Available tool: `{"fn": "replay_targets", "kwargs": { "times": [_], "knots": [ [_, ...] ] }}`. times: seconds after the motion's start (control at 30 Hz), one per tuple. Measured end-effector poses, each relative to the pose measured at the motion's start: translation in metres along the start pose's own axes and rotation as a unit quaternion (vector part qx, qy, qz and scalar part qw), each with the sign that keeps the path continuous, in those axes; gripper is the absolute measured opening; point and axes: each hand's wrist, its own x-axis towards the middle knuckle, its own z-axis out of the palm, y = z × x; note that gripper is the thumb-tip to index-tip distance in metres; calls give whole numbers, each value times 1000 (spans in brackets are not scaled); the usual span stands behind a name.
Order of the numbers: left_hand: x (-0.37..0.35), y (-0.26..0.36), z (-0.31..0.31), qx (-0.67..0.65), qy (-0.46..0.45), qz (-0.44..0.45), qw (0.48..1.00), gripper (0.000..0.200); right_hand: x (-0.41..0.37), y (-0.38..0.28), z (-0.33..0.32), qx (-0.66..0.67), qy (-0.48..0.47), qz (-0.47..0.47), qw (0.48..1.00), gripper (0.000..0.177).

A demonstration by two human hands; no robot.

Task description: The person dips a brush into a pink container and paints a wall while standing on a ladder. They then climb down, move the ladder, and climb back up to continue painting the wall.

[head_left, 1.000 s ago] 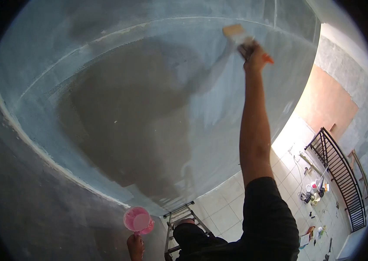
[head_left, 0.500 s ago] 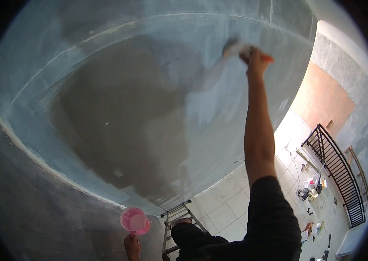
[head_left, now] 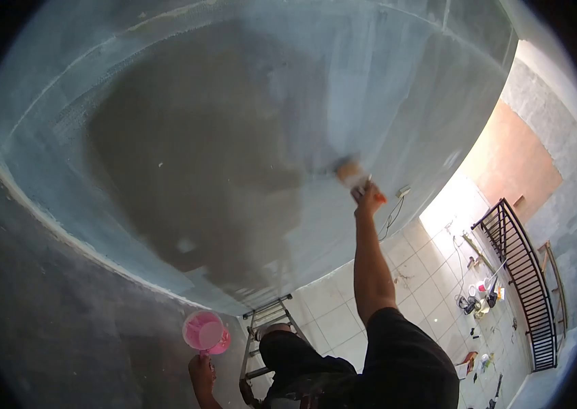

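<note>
My right hand (head_left: 369, 197) is closed round the handle of a wide brush (head_left: 351, 173), its bristles at the grey-blue wall (head_left: 384, 88). A darker patch (head_left: 193, 150) covers much of the wall to the left of the brush. At the lower left, my left hand (head_left: 202, 374) grips the handle of a pink dipper (head_left: 203, 330), held upright with its opening toward the camera. What lies inside the dipper is hard to make out.
A ladder (head_left: 269, 315) stands under my legs. A wall socket (head_left: 403, 192) with a hanging cable is right of the brush. On the tiled floor (head_left: 343, 324) lie tools and several small items, beside a black metal railing (head_left: 523, 286).
My right hand has swept the brush down the wall from the upper right toward the middle. The wall socket has come into sight. My left hand still holds the dipper, slightly shifted.
</note>
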Motion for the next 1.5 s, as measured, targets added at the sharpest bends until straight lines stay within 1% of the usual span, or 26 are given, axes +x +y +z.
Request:
{"fn": "replay_targets", "kwargs": {
  "times": [0.03, 0.07, 0.17, 0.27, 0.33, 0.4, 0.47, 0.53, 0.57, 0.67, 0.77, 0.83, 0.9, 1.0, 1.07, 1.1, 1.13, 1.17, 1.2, 1.23, 1.27, 1.33, 1.37, 1.43, 1.47, 1.5],
  "knots": [
    [-3, 1, -2, 34, 6, 2, 999, 28, 10, 42, -38, -74, -22, -33, 996, 26],
    [-4, 2, -3, 66, 12, 5, 998, 28, -13, 47, -40, -69, 42, 4, 997, 25],
    [-10, -2, -11, 69, 19, 36, 997, 28, -14, 57, -35, -107, 16, 8, 994, 26],
    [-15, -5, -18, 22, 29, 35, 999, 29, -7, 7, 34, -116, -42, -76, 989, 21],
    [-16, -7, -20, 16, 41, 41, 998, 29, -28, -70, 103, -76, -112, -80, 988, 21],
    [-19, -15, -24, 18, 49, 38, 998, 29, -65, -140, 163, 35, -142, -174, 974, 24],
    [-16, -22, -24, 42, 58, 60, 996, 28, -86, -194, 203, 111, -188, -185, 958, 26],
    [-22, -21, -22, 32, 56, 54, 996, 29, -92, -223, 236, 177, -258, -214, 925, 30],
    [-25, -21, -22, 25, 54, 47, 997, 29, -96, -229, 249, 178, -259, -212, 925, 30],
    [-29, -31, -23, 24, 63, 62, 996, 29, -93, -217, 268, 217, -315, -186, 905, 37],
    [-32, -41, -28, 10, 59, 57, 997, 29, -88, -145, 223, 191, -236, -132, 944, 37],
    [-38, -42, -29, 13, 66, 43, 997, 28, -81, -75, 153, 124, -188, -87, 970, 40],
    [-42, -48, -31, 12, 78, 23, 997, 28, -89, -11, 78, 45, -91, 34, 994, 38],
    [-44, -56, -32, 29, 80, 58, 995, 31, -107, 44, -4, -27, -49, 76, 996, 29],
    [-47, -61, -32, 54, 90, 91, 990, 32, -100, 101, -60, -174, -101, -54, 978, 26],
    [-43, -74, -33, 58, 101, 120, 986, 32, -118, 105, -73, -175, -102, -16, 979, 27],
    [-38, -91, -31, 81, 116, 149, 979, 31, -157, 80, -63, -138, -50, 108, 983, 28],
    [-37, -103, -32, 107, 131, 183, 968, 29, -167, 91, -79, -204, -91, 119, 967, 34],
    [-47, -99, -30, 116, 158, 178, 964, 26, -149, 138, -120, -245, -178, 32, 953, 38],
    [-56, -93, -24, 127, 179, 177, 960, 25, -181, 103, -114, -529, -184, 42, 827, 41],
    [-61, -94, -22, 138, 188, 174, 957, 23, -172, 124, -145, -625, -266, -24, 733, 37],
    [-67, -101, -18, 152, 196, 179, 952, 22, -199, 108, -159, -715, -384, -104, 574, 31],
    [-69, -103, -16, 155, 197, 185, 950, 22, -206, 101, -162, -712, -395, -106, 571, 31],
    [-71, -124, -8, 152, 218, 190, 945, 23, -218, 80, -179, -713, -577, -164, 364, 27],
    [-73, -129, -6, 133, 222, 188, 948, 24, -231, 63, -184, -730, -570, -178, 334, 25],
    [-73, -135, -4, 113, 224, 189, 949, 24, -241, 45, -189, -729, -569, -179, 334, 25]
  ]
}}
